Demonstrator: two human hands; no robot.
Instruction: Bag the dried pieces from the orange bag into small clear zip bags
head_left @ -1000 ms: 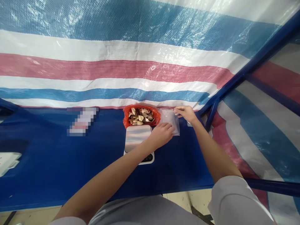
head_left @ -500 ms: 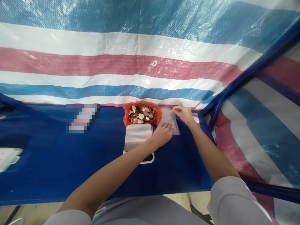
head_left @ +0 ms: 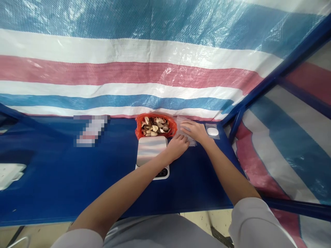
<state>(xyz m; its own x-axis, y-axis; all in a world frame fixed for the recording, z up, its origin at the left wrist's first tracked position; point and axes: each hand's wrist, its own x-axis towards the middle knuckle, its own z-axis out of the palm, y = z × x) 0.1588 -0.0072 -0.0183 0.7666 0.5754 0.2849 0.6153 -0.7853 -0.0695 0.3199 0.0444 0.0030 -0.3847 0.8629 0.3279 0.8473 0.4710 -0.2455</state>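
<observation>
A stack of clear plastic bags (head_left: 192, 142) lies on the blue table, right of the red bag. My left hand (head_left: 178, 146) has its fingers curled at the near left part of the clear bags, seemingly gripping their edge; the fingertips are partly hidden. Over the upper part of those bags, my right hand (head_left: 196, 131) lies with its fingers stretched out and pointing left. Just left of the hands stands a kitchen scale (head_left: 151, 151) with a bare shiny plate. Behind the scale, an open red plastic bag (head_left: 138, 126) holds many brown and cream dried pieces (head_left: 155, 128).
A white oval object (head_left: 212, 131) sits in a small clear bag at the right end of the table. A blurred-out item (head_left: 91, 131) lies at the back left, and a white power strip (head_left: 10, 175) at the left edge. Striped sheeting (head_left: 150, 74) hangs behind.
My right hand has moved left from the clear bags' far right corner to lie across them, its fingers now extended. The white oval object has come into full view. My left hand has barely moved.
</observation>
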